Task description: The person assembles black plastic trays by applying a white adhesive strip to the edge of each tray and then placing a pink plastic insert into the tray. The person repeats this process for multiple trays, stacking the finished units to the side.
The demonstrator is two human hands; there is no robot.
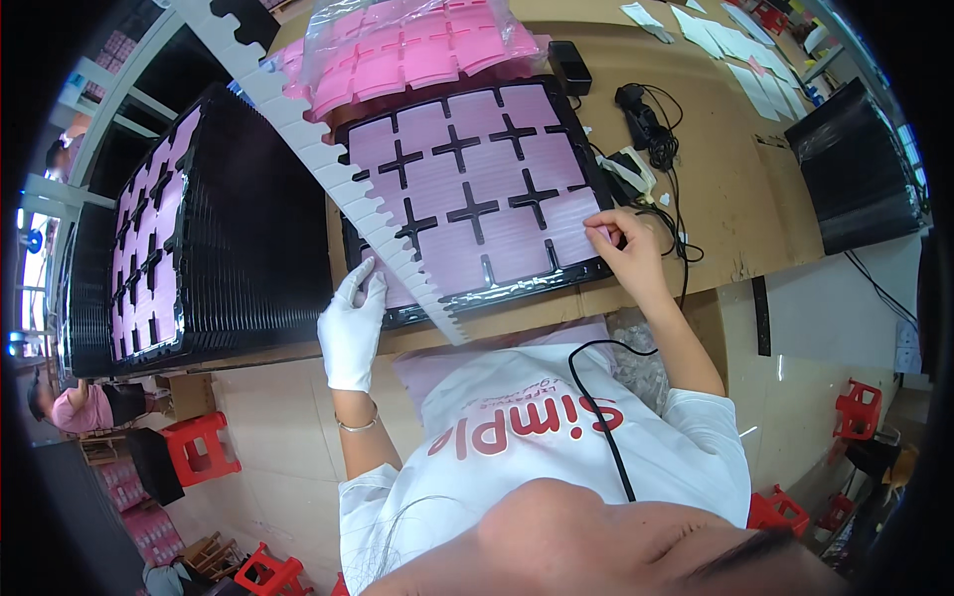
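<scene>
In front of me lies a black plastic tray (517, 290) with cross-shaped ridges and pink-lilac sheet pieces (492, 159) between them. My left hand (353, 323), in a white glove, is at its near left edge. Its thumb and forefinger are apart, with the fingertips by the pink surface. My bare right hand (633, 253) is at the near right corner, thumb and fingers pinched together. A bit of pink shows at those fingertips; what they grip is not clear. A long white strip with a toothed edge (328, 164) crosses the tray's left side diagonally.
Left stands a tall stack of black trays (248, 219), pink on top. Pink sheets (407, 50) in clear plastic lie behind the tray. Rightward are a black box (568, 68), tangled black cables (658, 129), white papers (760, 70) and another black stack (860, 164).
</scene>
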